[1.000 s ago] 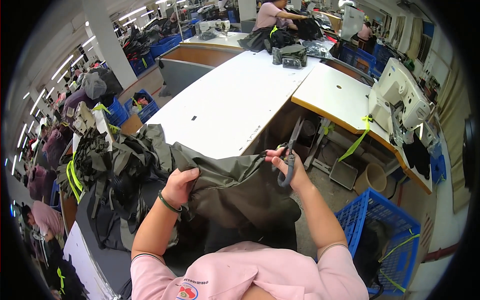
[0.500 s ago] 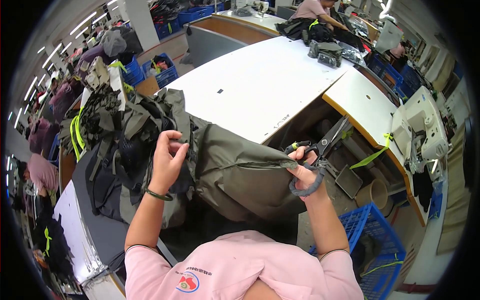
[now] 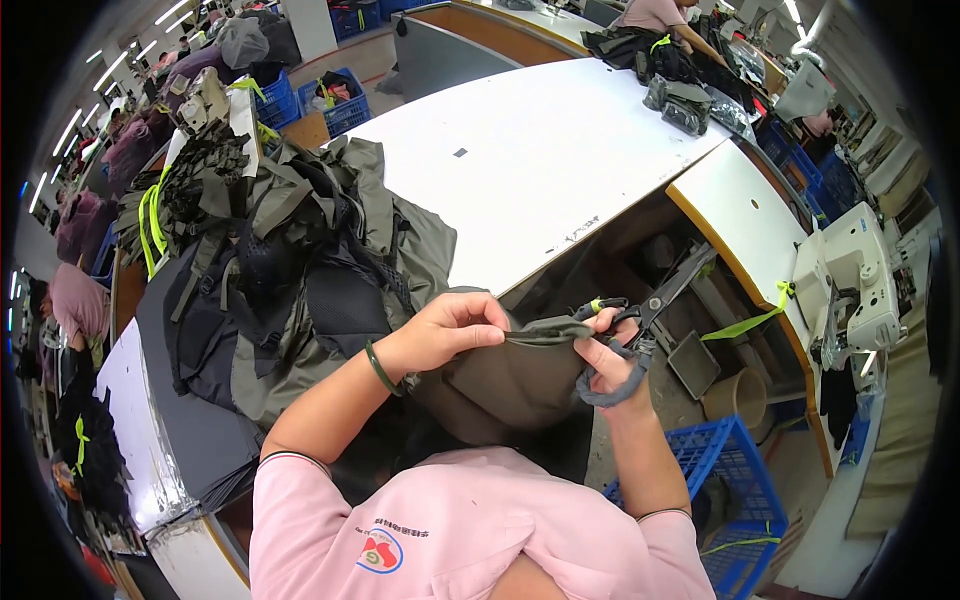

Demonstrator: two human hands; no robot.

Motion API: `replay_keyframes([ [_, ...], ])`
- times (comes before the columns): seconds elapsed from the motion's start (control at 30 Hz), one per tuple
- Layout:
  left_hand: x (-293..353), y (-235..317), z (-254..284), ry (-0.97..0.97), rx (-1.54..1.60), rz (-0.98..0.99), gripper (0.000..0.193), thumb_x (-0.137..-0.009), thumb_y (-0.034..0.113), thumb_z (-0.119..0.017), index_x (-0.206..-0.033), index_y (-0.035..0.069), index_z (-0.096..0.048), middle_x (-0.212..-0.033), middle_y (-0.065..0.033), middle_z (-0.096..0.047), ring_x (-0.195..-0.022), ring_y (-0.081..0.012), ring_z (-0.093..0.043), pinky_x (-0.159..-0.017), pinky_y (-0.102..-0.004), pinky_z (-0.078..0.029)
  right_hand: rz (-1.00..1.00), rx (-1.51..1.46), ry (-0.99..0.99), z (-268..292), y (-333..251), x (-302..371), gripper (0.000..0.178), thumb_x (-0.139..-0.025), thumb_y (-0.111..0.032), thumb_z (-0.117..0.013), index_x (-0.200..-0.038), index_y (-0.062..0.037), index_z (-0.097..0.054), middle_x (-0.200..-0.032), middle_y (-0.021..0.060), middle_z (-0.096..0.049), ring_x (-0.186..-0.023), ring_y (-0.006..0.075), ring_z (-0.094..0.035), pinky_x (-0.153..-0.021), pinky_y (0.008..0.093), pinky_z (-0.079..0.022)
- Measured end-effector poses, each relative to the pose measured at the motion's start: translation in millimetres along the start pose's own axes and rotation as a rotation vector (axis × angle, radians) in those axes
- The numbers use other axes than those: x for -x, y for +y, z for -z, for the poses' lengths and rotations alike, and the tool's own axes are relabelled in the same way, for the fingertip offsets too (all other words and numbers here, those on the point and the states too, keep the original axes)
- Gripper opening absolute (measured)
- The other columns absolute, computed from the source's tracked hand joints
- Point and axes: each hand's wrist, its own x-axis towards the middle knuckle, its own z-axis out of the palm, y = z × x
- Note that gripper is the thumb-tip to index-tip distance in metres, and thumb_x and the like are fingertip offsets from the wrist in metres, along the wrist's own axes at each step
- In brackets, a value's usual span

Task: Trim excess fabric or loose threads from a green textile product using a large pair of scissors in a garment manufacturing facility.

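Observation:
A length of olive-green fabric (image 3: 485, 385) hangs between my two hands, with its seamed edge stretched across. My left hand (image 3: 450, 328), closed in a pinch, grips that edge near the middle of the view. At the other end, the thumb and fingers of my right hand (image 3: 612, 362) hold the same edge. Fabric scissors (image 3: 655, 302) with grey-wrapped handles also sit in my right hand, blades pointing away to the far right. Next to my left forearm lies a heap of olive and black backpack pieces (image 3: 300, 270) with straps and mesh.
A white table (image 3: 520, 150) spreads ahead. A white sewing machine (image 3: 855, 285) stands on the right-hand table, with a neon strap (image 3: 745, 325) hanging there. Below are a blue crate (image 3: 735, 480) and a bin (image 3: 735, 395). Another person (image 3: 655, 18) works at the far end.
My left hand has moved right from beside the heap and now pinches the fabric edge close to my right hand. The fabric has been drawn off the heap and bunches lower.

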Motion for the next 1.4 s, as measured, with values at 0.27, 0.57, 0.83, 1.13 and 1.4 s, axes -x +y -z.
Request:
replay_keyframes([
  [0.27, 1, -1, 0, 0.160, 0.288, 0.094, 0.010, -0.096, 0.015, -0.061, -0.093, 0.006, -0.060, -0.086, 0.0058, -0.057, -0.079, -0.0031, -0.049, -0.075, -0.0200, -0.040, -0.114, 0.622, 0.156, 3, -24, 21, 0.020, -0.081, 0.004, -0.071, -0.088, -0.0055, -0.055, -0.079, 0.0042, -0.063, -0.067, 0.0120, -0.062, -0.061, 0.0258, -0.052],
  [0.57, -7, 4, -34, 0.010, 0.168, 0.104, 0.012, -0.096, 0.017, -0.062, -0.091, 0.006, -0.058, -0.084, 0.0059, -0.051, -0.077, -0.0036, -0.044, -0.071, -0.0202, -0.036, 0.194, 0.891, -0.144, -15, -79, -10, 0.023, -0.081, -0.003, -0.077, -0.092, -0.0016, -0.058, -0.087, 0.0067, -0.067, -0.082, 0.0129, -0.064, -0.075, 0.0289, -0.052],
  [0.83, -11, -9, -57, -0.168, 0.077, 0.091, 0.023, -0.087, 0.010, -0.074, -0.103, 0.008, -0.058, -0.085, 0.0071, -0.050, -0.076, -0.0034, -0.044, -0.073, -0.0195, -0.040, -0.198, 0.673, -0.212, -8, -66, -6, 0.020, -0.082, -0.006, -0.077, -0.085, -0.0040, -0.057, -0.076, -0.0012, -0.058, -0.069, 0.0062, -0.052, -0.061, 0.0231, -0.043],
  [1.13, -5, -21, -59, 0.064, 0.465, 0.326, 0.026, -0.086, 0.005, -0.072, -0.111, 0.003, -0.065, -0.101, 0.0004, -0.066, -0.091, -0.0075, -0.061, -0.084, -0.0229, -0.048, 0.370, 1.723, -0.185, -5, -109, 4, 0.028, -0.074, -0.019, -0.081, -0.085, -0.0051, -0.060, -0.071, 0.0049, -0.061, -0.062, 0.0191, -0.057, -0.065, 0.0332, -0.042],
  [1.4, -4, -24, -63, 0.130, 0.544, 0.375, 0.034, -0.087, 0.008, -0.072, -0.119, 0.002, -0.064, -0.109, -0.0035, -0.068, -0.098, -0.0107, -0.062, -0.091, -0.0254, -0.048, 0.542, 2.180, -0.273, 0, -135, 16, 0.021, -0.068, -0.013, -0.076, -0.072, -0.0101, -0.056, -0.066, 0.0035, -0.054, -0.066, 0.0227, -0.053, -0.067, 0.0368, -0.036],
])
